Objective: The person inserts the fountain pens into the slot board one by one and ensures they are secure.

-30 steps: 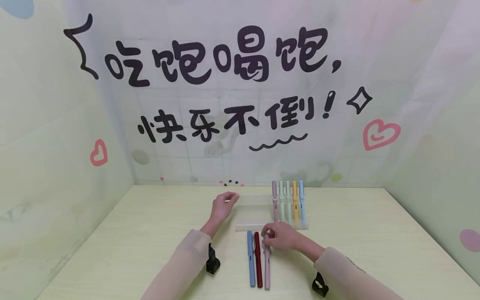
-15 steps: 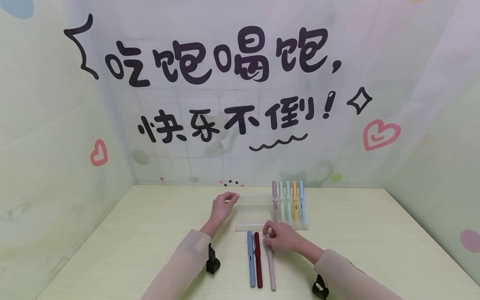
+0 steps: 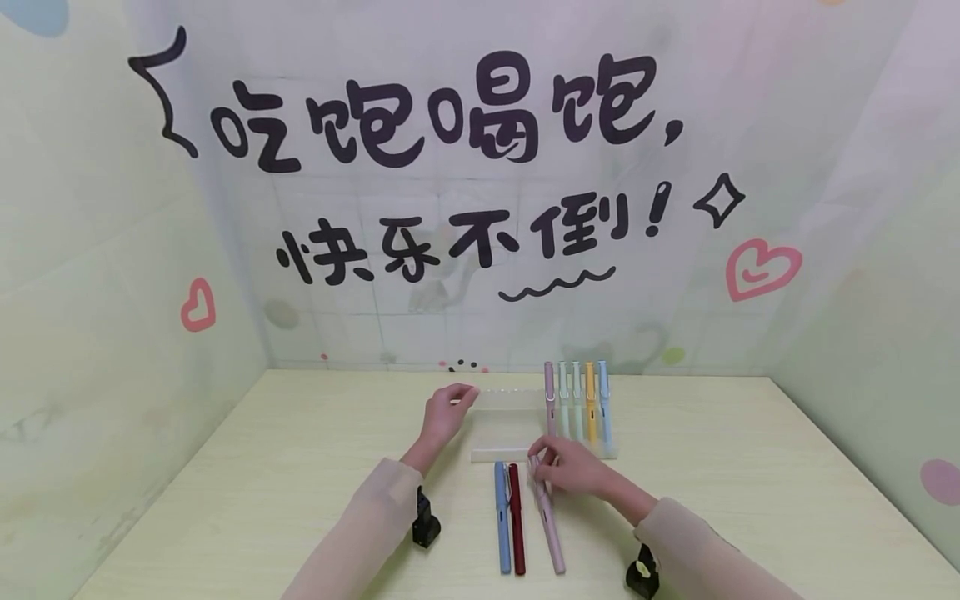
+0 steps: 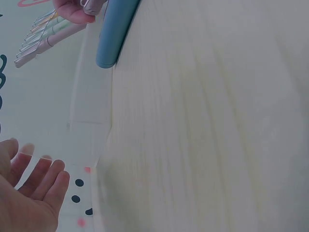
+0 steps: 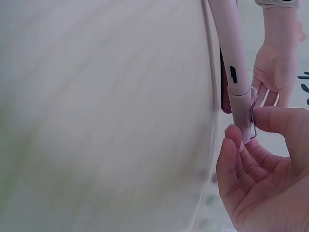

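Note:
My right hand (image 3: 573,467) pinches a pale pink-lilac pen (image 3: 550,525) by its clipped cap, thumb and fingers on either side. The right wrist view shows the same pen (image 5: 231,53) slanting down from the fingertips. My left hand (image 3: 448,414) holds the upper left corner of a clear pen rack (image 3: 510,454); in the left wrist view its fingers lie along the clear edge. A blue pen (image 3: 502,517) and a dark red pen (image 3: 517,521) lie side by side in front of the rack.
In the rack's right part stand several pens: a mauve pen (image 3: 550,392), mint green pens (image 3: 577,400), a yellow pen (image 3: 591,400) and a light blue pen (image 3: 604,400). The wooden table (image 3: 300,467) meets a printed cloth wall (image 3: 375,333) behind.
My right hand has lifted the lilac pen's cap end slightly and moved it towards the rack. Its lower end has swung right, away from the red pen. The left hand stays put.

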Tool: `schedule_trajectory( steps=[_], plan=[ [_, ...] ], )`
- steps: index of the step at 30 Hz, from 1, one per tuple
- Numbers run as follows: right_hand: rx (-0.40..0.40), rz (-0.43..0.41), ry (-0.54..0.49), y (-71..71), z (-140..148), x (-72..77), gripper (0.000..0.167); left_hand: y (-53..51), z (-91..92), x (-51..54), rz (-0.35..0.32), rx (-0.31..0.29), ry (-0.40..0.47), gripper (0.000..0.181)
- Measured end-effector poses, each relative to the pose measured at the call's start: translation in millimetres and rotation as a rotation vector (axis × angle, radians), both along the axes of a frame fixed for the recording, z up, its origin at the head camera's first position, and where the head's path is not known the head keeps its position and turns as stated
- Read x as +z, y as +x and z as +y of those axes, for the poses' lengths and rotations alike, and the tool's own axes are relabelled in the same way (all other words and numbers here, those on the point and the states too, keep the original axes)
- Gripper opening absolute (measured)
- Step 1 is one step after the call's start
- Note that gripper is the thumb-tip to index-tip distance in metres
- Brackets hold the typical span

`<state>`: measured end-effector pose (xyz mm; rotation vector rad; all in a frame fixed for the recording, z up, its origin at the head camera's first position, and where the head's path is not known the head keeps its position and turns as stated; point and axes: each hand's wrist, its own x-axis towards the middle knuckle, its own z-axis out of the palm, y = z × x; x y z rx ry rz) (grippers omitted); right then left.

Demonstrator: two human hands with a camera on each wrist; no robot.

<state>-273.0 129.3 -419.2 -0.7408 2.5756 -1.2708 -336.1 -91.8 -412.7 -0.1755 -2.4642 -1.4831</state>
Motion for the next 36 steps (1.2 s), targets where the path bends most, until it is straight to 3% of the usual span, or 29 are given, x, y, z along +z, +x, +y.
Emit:
schedule_trajectory(
  steps=[8, 15, 23, 29, 36],
  plan=[
    [-0.029, -0.026, -0.07, -3.8, 0, 7.8, 0.018, -2.1, -0.2, 1.0, -0.002, -0.004, 0.012, 0.026],
    [-0.02, -0.008, -0.139, 6.5, -4, 31.7, 0.019, -4.2, -0.9, 0.8, -0.001, -0.012, 0.009, 0.025],
    [-0.043, 0.003, -0.154, -15.7, 2, 22.8, 0.021, -5.2, -2.3, 2.5, -0.001, -0.019, 0.0, 0.027],
    [-0.038, 0.024, -0.202, -22.2, 6, 32.6, 0.019, -5.1, -2.6, 2.1, 0.006, -0.022, -0.005, 0.028],
    [-0.07, 0.077, -0.183, -26.5, 9, 48.2, 0.02, -4.5, -3.5, 0.2, 0.009, -0.02, -0.007, 0.026]
  ],
)
